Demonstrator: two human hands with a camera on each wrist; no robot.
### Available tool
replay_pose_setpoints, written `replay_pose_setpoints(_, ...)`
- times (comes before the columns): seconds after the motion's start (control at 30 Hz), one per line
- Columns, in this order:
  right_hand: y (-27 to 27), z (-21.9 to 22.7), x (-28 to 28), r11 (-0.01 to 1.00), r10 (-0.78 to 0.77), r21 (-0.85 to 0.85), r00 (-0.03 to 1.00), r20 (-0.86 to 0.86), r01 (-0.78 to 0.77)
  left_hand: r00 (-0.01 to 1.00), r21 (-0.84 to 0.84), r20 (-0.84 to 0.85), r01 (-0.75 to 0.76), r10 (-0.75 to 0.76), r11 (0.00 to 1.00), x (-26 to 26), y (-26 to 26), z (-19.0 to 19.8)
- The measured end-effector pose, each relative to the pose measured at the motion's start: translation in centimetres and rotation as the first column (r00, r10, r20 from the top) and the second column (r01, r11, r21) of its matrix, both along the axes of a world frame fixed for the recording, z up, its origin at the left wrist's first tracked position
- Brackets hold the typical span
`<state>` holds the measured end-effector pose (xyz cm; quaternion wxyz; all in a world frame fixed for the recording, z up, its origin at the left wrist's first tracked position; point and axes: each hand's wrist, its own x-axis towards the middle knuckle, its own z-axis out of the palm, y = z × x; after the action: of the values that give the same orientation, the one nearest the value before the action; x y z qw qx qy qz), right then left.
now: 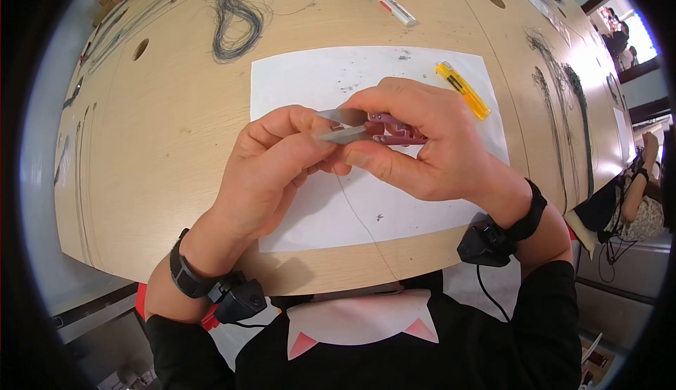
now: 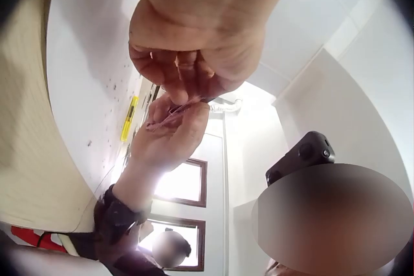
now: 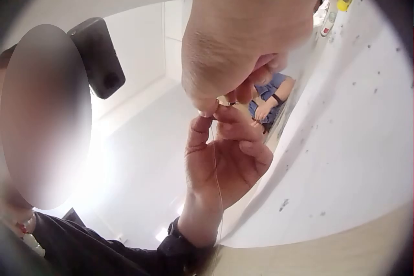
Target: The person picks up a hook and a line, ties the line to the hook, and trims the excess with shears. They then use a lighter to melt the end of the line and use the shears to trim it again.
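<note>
Over the white paper, both hands meet at a small purple-red tool with two flat grey blade-like pieces spread apart. My right hand grips its purple part between thumb and fingers. The left hand has thumb and fingers curled at the outer ends of the grey pieces. A thin thread hangs from below the hands and runs down across the paper to the table edge; in the right wrist view the thread passes in front of the left palm. Curled fingers partly hide the tool.
A yellow cutter lies on the paper's right side, among small dark bits. Beyond it sits a white-and-red cutter-shaped thing. A looped bundle of dark strands is at the back; more strands lie right. Another person is at the right.
</note>
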<state>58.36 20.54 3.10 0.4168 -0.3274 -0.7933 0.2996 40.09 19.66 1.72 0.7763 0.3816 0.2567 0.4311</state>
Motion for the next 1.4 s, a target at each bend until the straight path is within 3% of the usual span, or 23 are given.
replay_pose_setpoints(0.43, -0.07, 0.47, 0.12, 0.997, 0.044, 0.051, 0.994, 0.1, -0.049, 0.999, 0.032, -0.045, -0.015, 0.016, 0.999, 0.06, -0.09, 0.08)
replay_pose_setpoints(1.07, 0.32, -0.4, 0.15, 0.989, 0.066, 0.129, 0.996, 0.066, -0.074, 0.998, 0.05, -0.057, -0.03, 0.033, 0.998, 0.13, -0.03, 0.0)
replay_pose_setpoints(1.17, 0.29, -0.16, 0.29, 0.999, 0.029, 0.014, 1.0, -0.005, -0.028, 0.993, 0.045, -0.09, -0.067, 0.071, 0.997, 0.23, -0.02, 0.16)
replay_pose_setpoints(1.23, 0.17, -0.02, 0.22, 0.947, -0.076, -0.322, 0.98, -0.185, 0.013, 0.981, 0.12, -0.163, -0.082, 0.101, 0.989, 0.33, 0.0, 0.11)
replay_pose_setpoints(1.33, 0.07, -0.08, -0.07, 0.889, -0.099, -0.453, 0.94, -0.326, -0.064, 0.967, 0.15, -0.212, -0.111, 0.142, 0.982, 0.49, -0.21, 0.18)
replay_pose_setpoints(1.4, -0.25, -0.23, -0.18, 0.892, -0.076, -0.443, 0.936, -0.343, -0.09, 0.955, 0.209, -0.25, -0.11, 0.162, 0.972, 0.56, -0.19, -0.01)
